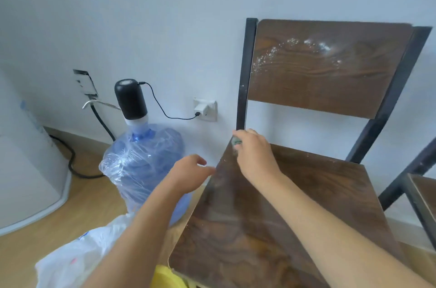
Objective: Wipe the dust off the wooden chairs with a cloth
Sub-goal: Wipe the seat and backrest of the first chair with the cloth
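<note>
Pale wall behind, a wooden chair [295, 205] is set against it, white dust left on the backrest.
A greenish cloth [236, 141] is clutched in the right hand [256, 155] at the seat's back-left corner; the left hand [188, 175], loosely open and empty, is held beside the seat edge, a wrapped water jug [141, 165] standing close behind it.

A blue water jug [144, 165] wrapped in clear plastic film stands on the wooden floor [30, 247], below and to the left of the left fingers [200, 160]. A black pump cap [130, 98] sits on its neck, with a metal spout [94, 103] pointing left. A black cable [162, 108] runs from the cap to a white charger in a wall socket [204, 109], above those fingers. A second socket [85, 83] sits farther left, with a thick black cord [70, 158] trailing across the floor. A white plastic bag [77, 254] lies nearer the camera, beside something yellow [167, 277].
</note>
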### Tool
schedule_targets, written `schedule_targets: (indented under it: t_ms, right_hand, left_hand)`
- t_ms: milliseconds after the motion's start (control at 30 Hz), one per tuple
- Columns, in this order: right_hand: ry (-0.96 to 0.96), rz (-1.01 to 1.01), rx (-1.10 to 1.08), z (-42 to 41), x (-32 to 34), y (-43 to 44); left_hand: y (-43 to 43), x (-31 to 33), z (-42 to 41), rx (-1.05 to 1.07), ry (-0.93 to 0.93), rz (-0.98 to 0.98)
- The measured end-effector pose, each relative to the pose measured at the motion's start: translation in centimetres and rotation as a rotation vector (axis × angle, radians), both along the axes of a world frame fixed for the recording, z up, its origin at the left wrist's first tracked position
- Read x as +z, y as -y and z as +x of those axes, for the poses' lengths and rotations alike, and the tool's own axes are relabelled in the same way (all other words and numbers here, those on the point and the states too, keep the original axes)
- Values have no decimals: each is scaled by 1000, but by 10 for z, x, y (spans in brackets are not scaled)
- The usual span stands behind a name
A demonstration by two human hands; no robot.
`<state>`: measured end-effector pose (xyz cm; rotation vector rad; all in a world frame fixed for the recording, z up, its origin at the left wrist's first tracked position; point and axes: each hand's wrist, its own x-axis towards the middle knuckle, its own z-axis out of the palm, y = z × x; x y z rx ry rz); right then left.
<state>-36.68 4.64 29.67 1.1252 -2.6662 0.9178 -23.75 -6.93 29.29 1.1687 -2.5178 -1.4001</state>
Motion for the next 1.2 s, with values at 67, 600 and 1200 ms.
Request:
schedule_targets:
  t_ms: [67,600,1200]
  right_hand:
    - [27,-26,-126,-47,-21,-22]
    - [-186,43,116,-19,-72,45]
    - [-137,34,12,-69,-69,50]
  left_hand:
    - [-5,-7,1,44,30,-3]
    - [-3,-19,27,196,-17,351]
    - [-7,-25,18,215,-105,380]
